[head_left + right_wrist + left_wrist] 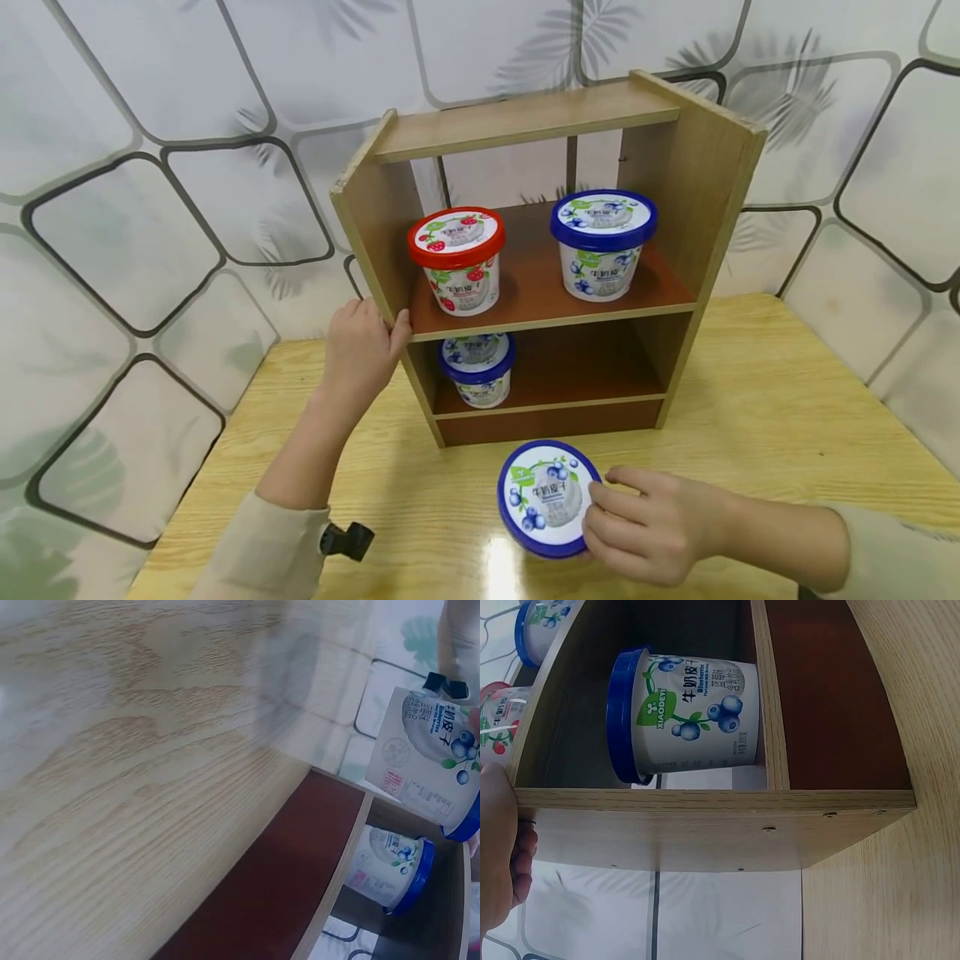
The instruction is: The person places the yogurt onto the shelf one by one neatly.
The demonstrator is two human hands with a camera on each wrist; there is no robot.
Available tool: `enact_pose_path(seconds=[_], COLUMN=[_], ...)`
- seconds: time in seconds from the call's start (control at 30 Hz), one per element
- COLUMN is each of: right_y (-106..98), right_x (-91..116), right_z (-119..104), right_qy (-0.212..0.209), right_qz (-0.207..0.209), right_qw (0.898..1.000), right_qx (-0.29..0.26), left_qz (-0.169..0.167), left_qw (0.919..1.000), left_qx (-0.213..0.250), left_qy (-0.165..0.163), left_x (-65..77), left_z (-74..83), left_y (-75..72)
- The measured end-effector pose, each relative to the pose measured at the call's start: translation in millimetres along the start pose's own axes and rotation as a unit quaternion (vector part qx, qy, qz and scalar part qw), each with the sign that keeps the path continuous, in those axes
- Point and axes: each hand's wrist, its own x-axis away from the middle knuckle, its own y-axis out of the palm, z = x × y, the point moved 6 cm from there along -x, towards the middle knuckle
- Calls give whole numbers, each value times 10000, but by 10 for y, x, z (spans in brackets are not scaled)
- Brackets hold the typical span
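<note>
My left hand (pixel 362 348) grips the left side panel of a small wooden shelf (pixel 723 183), its thumb at the front edge by the middle board and its fingers round the outside. In front of the shelf, my right hand (pixel 660 527) holds a blueberry tub (pixel 551 497) by its right side, blue-rimmed lid facing up toward the head camera. A red-lidded strawberry tub (pixel 465 279) stands on the upper level at left, near the left thumb. Another blueberry tub (pixel 603 271) is at right on that level. Below, a third blueberry tub (pixel 694 712) stands at the left end.
The shelf stands on a light wood-grain table (pixel 810 392). Behind and beside it hangs a pale patterned covering (pixel 480 50) with dark outlines and leaf prints. A small black device (pixel 348 540) is strapped at the left wrist.
</note>
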Motion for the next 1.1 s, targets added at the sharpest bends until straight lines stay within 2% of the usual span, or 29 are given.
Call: enact_pose_path(seconds=[0.4, 0.9, 1.1], right_y=[-86, -178, -211], right_x=[134, 244, 284], right_z=[-1, 41, 103], right_qy=[161, 333, 483], right_qz=[-180, -305, -283], right_qw=[9996, 9989, 9984], right_qx=[-117, -107, -32], left_qz=[106, -294, -301], left_qw=[9999, 9995, 9994], left_qx=[-33, -98, -156], left_qy=[77, 79, 65], left_x=[8, -1, -13], left_z=[-6, -9, 0], left_y=[-24, -3, -5])
